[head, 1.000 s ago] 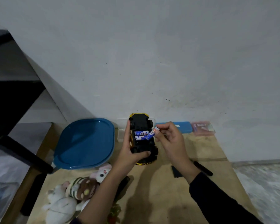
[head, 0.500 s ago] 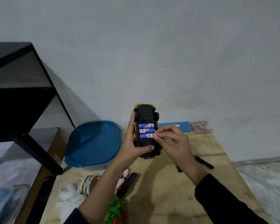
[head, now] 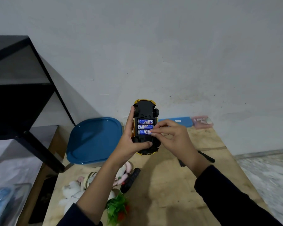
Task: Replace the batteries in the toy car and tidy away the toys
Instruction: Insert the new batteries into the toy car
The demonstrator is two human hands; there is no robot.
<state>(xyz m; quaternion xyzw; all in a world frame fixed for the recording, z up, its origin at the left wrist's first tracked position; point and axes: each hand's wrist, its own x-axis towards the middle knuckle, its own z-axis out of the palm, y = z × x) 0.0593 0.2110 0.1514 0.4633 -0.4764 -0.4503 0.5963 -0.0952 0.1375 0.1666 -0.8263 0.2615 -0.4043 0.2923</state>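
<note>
yellow toy car [head: 145,126] held belly-up at frame centre above the plywood bench [head: 170,185]; left hand [head: 131,144] wrapped around its body. three blue batteries [head: 145,127] sit side by side in the open bay. right hand [head: 173,137] fingertips pinch the end of the nearest one. blue-lidded tub [head: 95,139] left of centre; plush toys [head: 75,188] at lower left.

Left hand [head: 129,145]: raised above table, palm toward camera-right, fingers extended along left side of toy car [head: 145,126], thumb pressed across its lower underside; grip closed around car. Left forearm bare, sleeve at elbow. Right hand [head: 173,139]: thumb and index fingertips [head: 153,132] pinched at right end of nearest battery [head: 145,132], remaining fingers curled. Right forearm in dark sleeve.
</note>
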